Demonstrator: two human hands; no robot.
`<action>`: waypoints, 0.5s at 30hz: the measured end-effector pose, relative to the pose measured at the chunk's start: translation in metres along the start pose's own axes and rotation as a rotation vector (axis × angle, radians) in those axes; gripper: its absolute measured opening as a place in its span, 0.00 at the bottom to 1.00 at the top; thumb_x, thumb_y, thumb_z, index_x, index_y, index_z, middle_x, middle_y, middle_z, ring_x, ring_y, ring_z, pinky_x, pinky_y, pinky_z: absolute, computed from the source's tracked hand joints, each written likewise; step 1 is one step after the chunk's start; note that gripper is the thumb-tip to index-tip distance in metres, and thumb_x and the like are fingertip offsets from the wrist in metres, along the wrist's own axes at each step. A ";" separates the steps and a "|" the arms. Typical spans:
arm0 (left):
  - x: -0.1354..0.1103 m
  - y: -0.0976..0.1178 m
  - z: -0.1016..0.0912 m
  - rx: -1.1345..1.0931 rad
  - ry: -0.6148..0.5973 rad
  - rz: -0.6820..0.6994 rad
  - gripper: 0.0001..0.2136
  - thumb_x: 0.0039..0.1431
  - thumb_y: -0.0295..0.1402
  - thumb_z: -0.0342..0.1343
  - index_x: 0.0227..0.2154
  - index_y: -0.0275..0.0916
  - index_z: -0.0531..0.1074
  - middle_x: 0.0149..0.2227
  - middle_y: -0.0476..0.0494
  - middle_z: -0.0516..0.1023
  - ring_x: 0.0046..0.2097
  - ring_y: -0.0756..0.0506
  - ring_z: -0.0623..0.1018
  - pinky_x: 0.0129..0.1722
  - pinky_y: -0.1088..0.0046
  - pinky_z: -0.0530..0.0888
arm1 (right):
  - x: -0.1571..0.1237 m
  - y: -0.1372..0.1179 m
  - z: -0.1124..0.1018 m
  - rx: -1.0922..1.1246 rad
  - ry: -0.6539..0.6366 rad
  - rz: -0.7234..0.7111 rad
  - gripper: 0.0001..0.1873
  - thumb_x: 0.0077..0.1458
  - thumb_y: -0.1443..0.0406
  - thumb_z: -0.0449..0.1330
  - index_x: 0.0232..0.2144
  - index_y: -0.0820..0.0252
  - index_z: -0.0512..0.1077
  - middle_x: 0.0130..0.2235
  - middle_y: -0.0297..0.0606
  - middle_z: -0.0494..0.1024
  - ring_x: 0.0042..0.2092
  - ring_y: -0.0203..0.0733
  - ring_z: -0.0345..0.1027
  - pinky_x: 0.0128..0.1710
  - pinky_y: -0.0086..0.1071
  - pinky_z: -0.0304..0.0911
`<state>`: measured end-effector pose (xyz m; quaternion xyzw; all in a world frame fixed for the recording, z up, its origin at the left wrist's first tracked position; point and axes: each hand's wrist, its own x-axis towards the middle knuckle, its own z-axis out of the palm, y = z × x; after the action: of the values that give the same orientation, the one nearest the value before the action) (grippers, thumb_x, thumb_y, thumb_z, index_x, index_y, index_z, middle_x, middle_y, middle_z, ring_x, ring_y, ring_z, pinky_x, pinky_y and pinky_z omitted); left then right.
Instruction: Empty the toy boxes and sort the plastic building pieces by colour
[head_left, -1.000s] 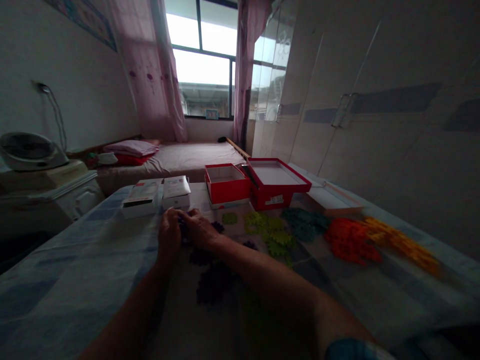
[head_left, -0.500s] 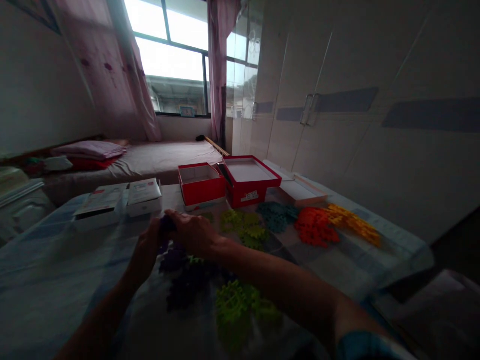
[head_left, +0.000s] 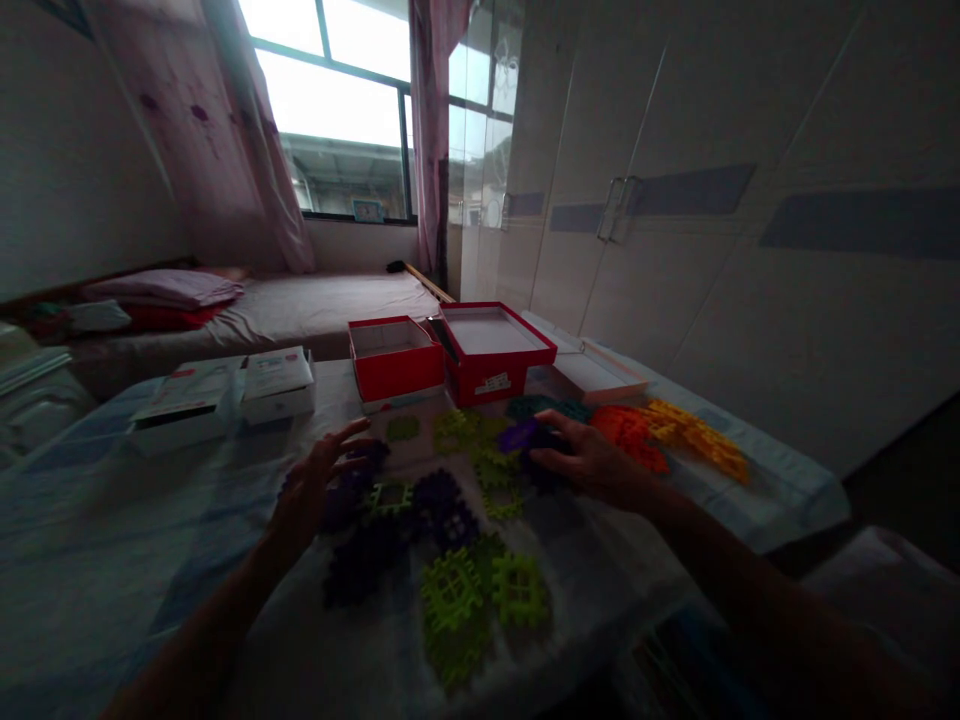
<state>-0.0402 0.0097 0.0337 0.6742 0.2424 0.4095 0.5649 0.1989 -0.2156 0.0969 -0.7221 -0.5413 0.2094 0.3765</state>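
My left hand (head_left: pixel 315 485) is spread open at the edge of a pile of dark purple notched building pieces (head_left: pixel 364 565) on the cloth-covered table. Its fingers are apart, with purple pieces under and beside them. Thumb and fingers of my right hand (head_left: pixel 589 460) close around purple notched pieces (head_left: pixel 519 434), held low between the green and teal heaps. How many it holds is too dark to tell. Yellow-green pieces with window patterns (head_left: pixel 521 590) lie nearest me. More yellow-green pieces (head_left: pixel 499 470) lie between my hands, and a pale green frame piece (head_left: pixel 390 497) rests among the purple ones.
Orange-red pieces (head_left: pixel 637 437), yellow pieces (head_left: pixel 697 440) and teal pieces (head_left: pixel 551 407) line the right side. Behind stand two red boxes (head_left: pixel 397 375), one with its lid on askew, and a shallow pale box (head_left: pixel 600 375). White boxes (head_left: pixel 277 385) stand back left.
My hands were together at the left around a purple piece; now they are apart. The right hand has moved right with purple pieces, while the left has opened over the purple pile.
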 end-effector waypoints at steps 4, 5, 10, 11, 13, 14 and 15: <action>-0.001 -0.002 0.001 0.046 0.089 0.037 0.28 0.52 0.57 0.44 0.41 0.39 0.74 0.51 0.38 0.72 0.48 0.38 0.74 0.44 0.61 0.72 | -0.041 0.040 -0.041 0.049 -0.195 0.383 0.24 0.51 0.51 0.55 0.47 0.57 0.62 0.25 0.29 0.69 0.17 0.27 0.54 0.15 0.22 0.50; -0.001 -0.004 0.000 0.047 0.094 0.048 0.27 0.52 0.57 0.45 0.41 0.39 0.74 0.52 0.39 0.72 0.48 0.39 0.74 0.43 0.62 0.73 | -0.047 0.046 -0.045 0.052 -0.229 0.420 0.25 0.51 0.51 0.55 0.48 0.57 0.62 0.25 0.30 0.69 0.17 0.27 0.55 0.14 0.22 0.50; 0.001 -0.007 -0.005 0.101 0.130 0.058 0.26 0.52 0.56 0.45 0.38 0.39 0.73 0.51 0.39 0.72 0.47 0.40 0.74 0.43 0.63 0.72 | -0.053 0.066 -0.041 -0.137 -0.155 0.299 0.25 0.51 0.52 0.55 0.49 0.58 0.66 0.37 0.41 0.76 0.31 0.39 0.70 0.29 0.31 0.66; 0.001 -0.007 -0.006 0.118 0.145 0.055 0.26 0.52 0.56 0.45 0.38 0.39 0.73 0.50 0.39 0.72 0.47 0.40 0.74 0.43 0.63 0.72 | -0.053 0.069 -0.039 -0.217 -0.110 0.250 0.25 0.51 0.53 0.55 0.49 0.58 0.67 0.41 0.43 0.76 0.38 0.42 0.71 0.37 0.34 0.66; 0.003 -0.007 -0.008 0.141 0.171 0.044 0.27 0.51 0.57 0.45 0.37 0.38 0.72 0.50 0.38 0.72 0.47 0.40 0.74 0.42 0.62 0.72 | -0.053 0.076 -0.036 -0.367 -0.034 0.188 0.27 0.51 0.52 0.55 0.50 0.59 0.67 0.49 0.45 0.73 0.48 0.47 0.67 0.49 0.39 0.61; 0.004 -0.008 -0.010 0.148 0.184 0.039 0.28 0.50 0.58 0.44 0.37 0.38 0.72 0.49 0.37 0.72 0.46 0.40 0.74 0.42 0.62 0.72 | -0.055 0.079 -0.034 -0.431 -0.008 0.187 0.28 0.52 0.51 0.54 0.51 0.59 0.67 0.50 0.46 0.71 0.50 0.48 0.66 0.50 0.41 0.60; 0.005 -0.010 -0.011 0.155 0.196 0.034 0.29 0.50 0.59 0.43 0.37 0.37 0.72 0.49 0.36 0.73 0.46 0.40 0.74 0.41 0.63 0.72 | -0.057 0.081 -0.032 -0.488 0.019 0.196 0.29 0.53 0.51 0.53 0.52 0.60 0.66 0.51 0.46 0.71 0.51 0.49 0.65 0.50 0.42 0.59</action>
<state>-0.0450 0.0223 0.0254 0.6765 0.3160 0.4630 0.4777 0.2535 -0.2903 0.0490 -0.8425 -0.4995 0.1013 0.1743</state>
